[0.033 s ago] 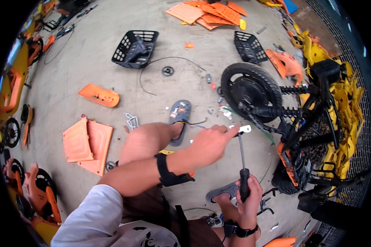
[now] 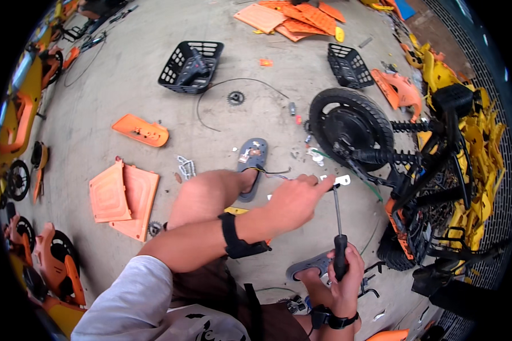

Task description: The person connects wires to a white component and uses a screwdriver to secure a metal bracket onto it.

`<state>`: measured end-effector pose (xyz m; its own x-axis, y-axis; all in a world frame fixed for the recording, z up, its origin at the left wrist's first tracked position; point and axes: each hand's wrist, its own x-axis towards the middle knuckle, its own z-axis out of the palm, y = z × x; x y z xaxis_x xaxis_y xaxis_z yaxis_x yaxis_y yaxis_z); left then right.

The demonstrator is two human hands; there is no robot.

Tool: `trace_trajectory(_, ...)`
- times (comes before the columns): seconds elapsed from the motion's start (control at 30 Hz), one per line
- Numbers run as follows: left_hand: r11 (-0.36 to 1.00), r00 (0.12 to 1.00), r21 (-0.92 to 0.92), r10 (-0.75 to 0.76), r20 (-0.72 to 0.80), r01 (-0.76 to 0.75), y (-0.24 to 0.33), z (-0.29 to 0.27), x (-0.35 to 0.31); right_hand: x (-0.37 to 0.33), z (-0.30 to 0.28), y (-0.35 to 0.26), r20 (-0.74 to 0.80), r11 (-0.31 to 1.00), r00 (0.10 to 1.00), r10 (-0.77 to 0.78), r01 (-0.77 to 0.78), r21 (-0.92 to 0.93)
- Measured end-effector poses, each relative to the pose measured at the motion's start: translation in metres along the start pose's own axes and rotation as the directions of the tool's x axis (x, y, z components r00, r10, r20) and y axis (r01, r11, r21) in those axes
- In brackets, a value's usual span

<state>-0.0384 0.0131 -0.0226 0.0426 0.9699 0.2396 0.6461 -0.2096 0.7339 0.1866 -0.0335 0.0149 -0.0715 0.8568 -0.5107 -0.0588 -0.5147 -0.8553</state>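
Head view: a dismantled bike [image 2: 432, 170] lies right, its wheel [image 2: 350, 128] toward two black baskets [image 2: 190, 65]. Orange panels [image 2: 122, 196] lie left. Right hand [image 2: 344, 278] grips a screwdriver [image 2: 338, 227], upright, tip at a small white plate [image 2: 341, 181] pinched by left hand [image 2: 293, 199].
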Motion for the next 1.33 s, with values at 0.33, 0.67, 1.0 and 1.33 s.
trace_trajectory(0.33, 0.976, 0.985, 0.2, -0.111, 0.135, 0.082, -0.006, 0.006, -0.005, 0.009, -0.001, 0.008, -0.011, 0.961, 0.987, -0.158, 0.151, -0.23)
trace_trajectory(0.67, 0.994, 0.996, -0.072, -0.076, 0.054, 0.08, 0.009, -0.015, 0.008, 0.025, -0.018, -0.03, 0.055, 0.909, 0.994, 0.095, -0.109, 0.401)
trace_trajectory(1.0, 0.964, 0.987, -0.253, -0.036, 0.155, 0.075, 0.038, 0.018, 0.021, 0.018, -0.05, -0.027, -0.225, 0.763, 0.973, -0.058, 0.188, 0.619)
trace_trajectory(1.33, 0.8, 0.986, -0.581, -0.083, 0.141, 0.151, 0.062, 0.046, 0.017, -0.007, -0.06, -0.018, -0.357, 0.738, 0.875, -0.327, 0.472, 0.482)
